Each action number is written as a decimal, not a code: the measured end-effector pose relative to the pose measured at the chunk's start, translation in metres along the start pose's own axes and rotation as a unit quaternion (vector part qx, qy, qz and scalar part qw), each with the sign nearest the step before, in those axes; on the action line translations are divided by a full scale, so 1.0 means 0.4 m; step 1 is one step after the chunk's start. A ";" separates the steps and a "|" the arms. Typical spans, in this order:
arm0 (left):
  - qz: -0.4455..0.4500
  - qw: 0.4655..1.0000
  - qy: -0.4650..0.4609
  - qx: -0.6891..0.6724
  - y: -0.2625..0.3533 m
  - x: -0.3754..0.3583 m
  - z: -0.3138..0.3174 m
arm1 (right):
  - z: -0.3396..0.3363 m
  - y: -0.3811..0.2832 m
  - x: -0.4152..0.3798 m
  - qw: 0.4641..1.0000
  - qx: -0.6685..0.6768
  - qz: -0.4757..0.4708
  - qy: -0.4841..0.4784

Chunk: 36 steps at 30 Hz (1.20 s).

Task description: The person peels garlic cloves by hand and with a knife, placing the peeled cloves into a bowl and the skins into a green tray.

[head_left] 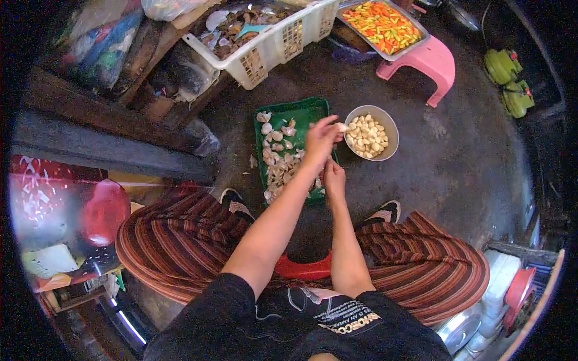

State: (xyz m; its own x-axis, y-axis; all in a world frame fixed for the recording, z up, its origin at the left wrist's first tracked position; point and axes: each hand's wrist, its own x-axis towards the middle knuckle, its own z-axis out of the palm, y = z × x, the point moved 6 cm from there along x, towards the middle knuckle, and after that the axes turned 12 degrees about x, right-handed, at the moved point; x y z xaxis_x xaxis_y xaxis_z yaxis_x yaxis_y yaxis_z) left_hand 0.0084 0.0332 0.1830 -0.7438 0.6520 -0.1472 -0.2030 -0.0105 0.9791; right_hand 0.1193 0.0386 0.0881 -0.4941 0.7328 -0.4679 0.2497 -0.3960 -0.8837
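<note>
My left hand (323, 139) is over the right side of a green tray (301, 107), its fingers pinching a pale garlic clove (342, 127) at the rim of a metal bowl (391, 139). Peeled garlic cloves (366, 137) fill much of that bowl. Unpeeled garlic and loose skins (280, 165) lie across the tray. Just below and right of my left hand, my right hand (334, 179) is closed at the tray's right edge; what it holds, if anything, is too small to make out.
A metal tray of red, orange and yellow chillies (382, 25) rests on a pink stool (442, 63) at the top. A white crate (259, 54) stands upper left. Green gas cylinders (509, 81) are far right. A red seat (304, 268) shows between my legs.
</note>
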 end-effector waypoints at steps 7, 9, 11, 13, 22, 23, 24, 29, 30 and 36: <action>0.150 0.896 0.109 0.404 -0.061 0.099 -0.165 | -0.033 0.039 0.027 0.995 -0.061 -0.030 0.068; 0.053 0.900 0.132 0.412 -0.125 0.123 -0.311 | -0.035 -0.011 0.005 0.980 -0.173 -0.065 0.072; -0.050 0.856 0.110 0.503 -0.177 0.156 -0.412 | -0.037 -0.002 0.017 0.975 -0.199 -0.071 0.068; -0.027 0.828 0.071 0.555 -0.251 0.198 -0.460 | -0.038 0.008 0.027 0.969 -0.226 -0.079 0.066; -0.021 0.672 -0.210 0.710 -0.291 0.223 -0.389 | -0.007 -0.017 0.023 0.964 -0.231 -0.108 0.075; -0.019 0.717 -0.167 0.676 -0.284 0.222 -0.400 | -0.003 -0.026 0.021 0.968 -0.225 -0.091 0.061; -0.020 0.759 -0.123 0.639 -0.280 0.221 -0.413 | 0.001 -0.037 0.017 0.972 -0.217 -0.074 0.046; -0.191 0.972 -0.015 0.135 -0.191 0.130 -0.397 | 0.027 -0.089 0.014 0.985 -0.130 -0.110 0.031; -0.187 0.973 -0.014 0.138 -0.164 0.114 -0.388 | 0.038 -0.084 0.021 0.985 -0.127 -0.113 0.030; -0.110 0.994 0.012 -0.024 -0.042 -0.012 -0.261 | 0.072 -0.209 -0.034 0.975 0.058 -0.213 -0.006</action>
State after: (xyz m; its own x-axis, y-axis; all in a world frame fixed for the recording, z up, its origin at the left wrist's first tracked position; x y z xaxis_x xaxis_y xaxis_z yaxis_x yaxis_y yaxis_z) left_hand -0.0511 -0.0489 0.1526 -0.6927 0.6247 -0.3605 -0.3916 0.0939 0.9153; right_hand 0.0811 0.0458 0.1689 -0.5429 0.8379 -0.0571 -0.0767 -0.1171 -0.9902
